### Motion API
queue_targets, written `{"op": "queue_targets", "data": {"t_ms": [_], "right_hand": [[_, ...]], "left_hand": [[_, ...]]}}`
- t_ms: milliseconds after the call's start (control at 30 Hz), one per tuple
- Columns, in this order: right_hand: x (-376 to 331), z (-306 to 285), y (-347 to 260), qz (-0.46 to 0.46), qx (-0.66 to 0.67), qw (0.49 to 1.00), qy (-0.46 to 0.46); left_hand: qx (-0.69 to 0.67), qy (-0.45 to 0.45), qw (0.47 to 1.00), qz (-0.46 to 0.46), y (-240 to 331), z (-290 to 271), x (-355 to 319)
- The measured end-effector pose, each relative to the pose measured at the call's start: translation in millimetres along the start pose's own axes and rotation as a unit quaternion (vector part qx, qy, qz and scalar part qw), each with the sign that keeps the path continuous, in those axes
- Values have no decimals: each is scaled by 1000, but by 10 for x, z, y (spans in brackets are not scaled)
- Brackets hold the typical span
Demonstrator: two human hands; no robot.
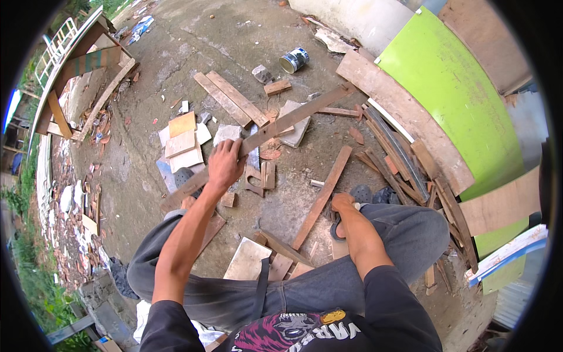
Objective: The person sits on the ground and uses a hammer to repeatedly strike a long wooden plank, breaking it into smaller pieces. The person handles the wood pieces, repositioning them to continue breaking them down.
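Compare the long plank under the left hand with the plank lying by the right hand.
The long plank is longer, weathered grey-brown, and gripped by the left hand. The shorter plank is redder and lies free on the ground near the right hand. Both are narrow, flat boards lying diagonally.

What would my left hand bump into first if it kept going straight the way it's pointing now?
Your left hand grips the long wooden strip and points up and away from you. Just past the knuckles lies a pale stone slab, then two flat planks on the concrete. Depth is unclear, so it might pass above them.

Soft daylight, sharp, fisheye-bent edges
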State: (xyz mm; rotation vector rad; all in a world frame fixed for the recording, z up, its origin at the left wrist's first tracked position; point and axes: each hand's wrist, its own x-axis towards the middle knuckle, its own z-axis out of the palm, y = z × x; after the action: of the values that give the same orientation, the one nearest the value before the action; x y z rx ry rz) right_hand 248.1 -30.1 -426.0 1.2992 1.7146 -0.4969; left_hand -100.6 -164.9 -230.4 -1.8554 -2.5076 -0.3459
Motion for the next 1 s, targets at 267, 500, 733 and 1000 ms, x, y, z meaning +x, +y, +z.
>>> {"op": "queue_targets", "data": {"t_ms": [267, 500, 733, 1000], "right_hand": [[-467, -848, 371, 40, 11, 992, 119], [-931, -1973, 1290, 43, 243, 965, 85], [-899, -2049, 1416, -135, 252, 947, 148], [-837, -1495, 177, -203, 344, 878, 264]], "left_hand": [[-26, -154, 985, 72, -318, -597, 270], [-64, -306, 943, 116, -512, -229, 66], [26, -321, 939, 118, -378, -157, -177], [92, -307, 937, 138, -324, -471, -339]]}}
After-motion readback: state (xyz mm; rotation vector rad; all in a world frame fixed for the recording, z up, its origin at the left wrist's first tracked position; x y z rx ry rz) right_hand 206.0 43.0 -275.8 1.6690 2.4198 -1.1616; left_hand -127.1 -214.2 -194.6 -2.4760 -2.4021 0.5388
